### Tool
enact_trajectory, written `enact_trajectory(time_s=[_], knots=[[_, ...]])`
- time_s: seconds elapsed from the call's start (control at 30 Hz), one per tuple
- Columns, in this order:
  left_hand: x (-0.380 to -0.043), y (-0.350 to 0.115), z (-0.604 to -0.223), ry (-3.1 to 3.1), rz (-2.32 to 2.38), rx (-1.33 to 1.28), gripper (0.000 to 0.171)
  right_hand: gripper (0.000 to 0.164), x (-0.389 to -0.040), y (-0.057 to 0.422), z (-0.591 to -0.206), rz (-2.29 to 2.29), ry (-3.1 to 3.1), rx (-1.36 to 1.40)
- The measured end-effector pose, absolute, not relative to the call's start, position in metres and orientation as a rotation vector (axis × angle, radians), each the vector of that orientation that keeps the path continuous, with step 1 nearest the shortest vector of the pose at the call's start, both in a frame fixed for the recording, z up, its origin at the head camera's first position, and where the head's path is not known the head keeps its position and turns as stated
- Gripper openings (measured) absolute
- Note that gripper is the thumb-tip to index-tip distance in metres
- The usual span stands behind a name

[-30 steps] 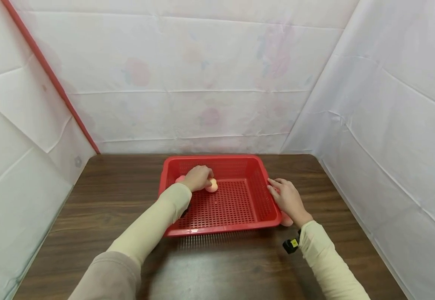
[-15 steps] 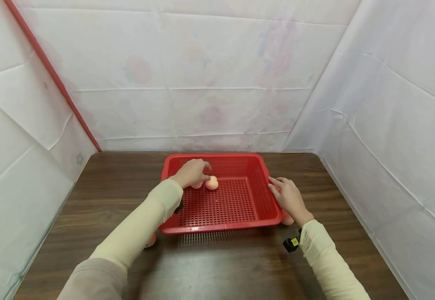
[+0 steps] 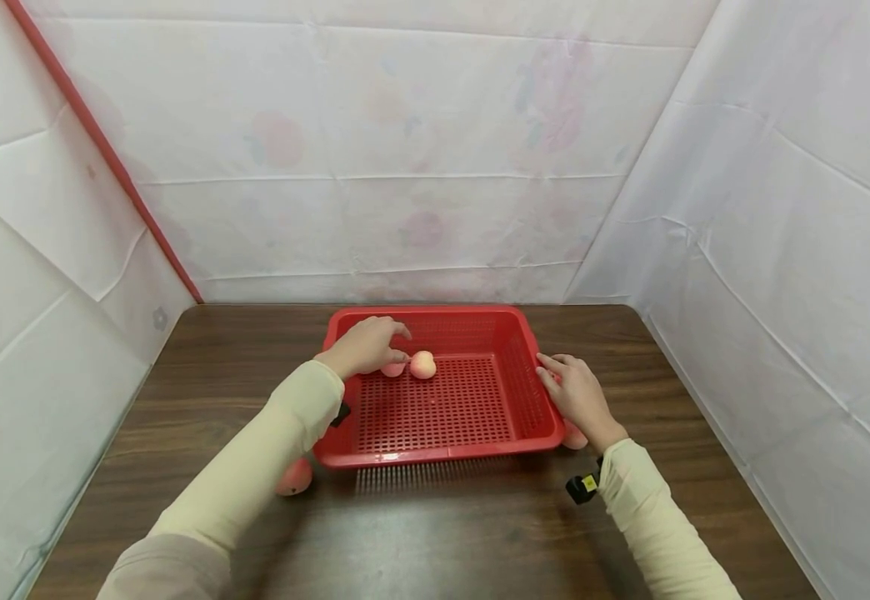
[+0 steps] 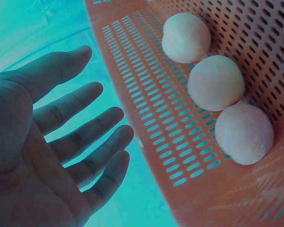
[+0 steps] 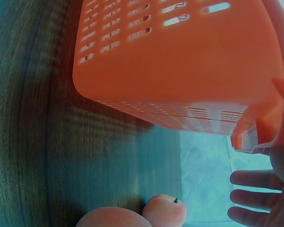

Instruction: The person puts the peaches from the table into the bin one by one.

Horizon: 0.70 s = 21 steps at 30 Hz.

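Note:
My left hand [image 3: 369,343] hovers over the left end of a red plastic basket [image 3: 435,457], fingers spread and holding nothing. Inside the basket, a yellow-pink peach [image 3: 423,365] lies just right of that hand, and another peach [image 3: 393,369] is partly hidden under the thumb. Three peaches show in a row in the left wrist view, the middle peach [image 4: 216,83] touching its neighbours. At the basket's right rim, my right hand [image 3: 576,396] pinches the edge with thumb and index finger; its other fingers [image 5: 255,199] stretch out straight outside the wall.
On the wooden table [image 3: 435,533], a reddish peach [image 3: 295,477] lies by my left forearm. Outside the basket's right wall are two more, a near peach [image 5: 114,218] and a stemmed peach [image 5: 164,211]. White cloth walls [image 3: 420,208] enclose the back and sides.
My left hand has let go of the yellow-pink peach in the basket and drawn back left with its fingers opening. The peach by the left forearm has come into view. The right hand stays at the rim.

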<state>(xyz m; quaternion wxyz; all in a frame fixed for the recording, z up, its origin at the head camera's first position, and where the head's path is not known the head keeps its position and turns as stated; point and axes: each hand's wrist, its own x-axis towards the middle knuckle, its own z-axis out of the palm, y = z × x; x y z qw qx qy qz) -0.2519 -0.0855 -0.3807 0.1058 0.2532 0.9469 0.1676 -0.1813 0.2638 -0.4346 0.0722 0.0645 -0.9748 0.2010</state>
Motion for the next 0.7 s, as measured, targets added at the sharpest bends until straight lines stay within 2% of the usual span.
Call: enact_trajectory(time_s=[0.7], knots=[[-0.229,-0.135,-0.354,2.88,0.54,0.719,0.051,0.041,-0.18,0.256,-0.435,0.609,-2.91,0.209]])
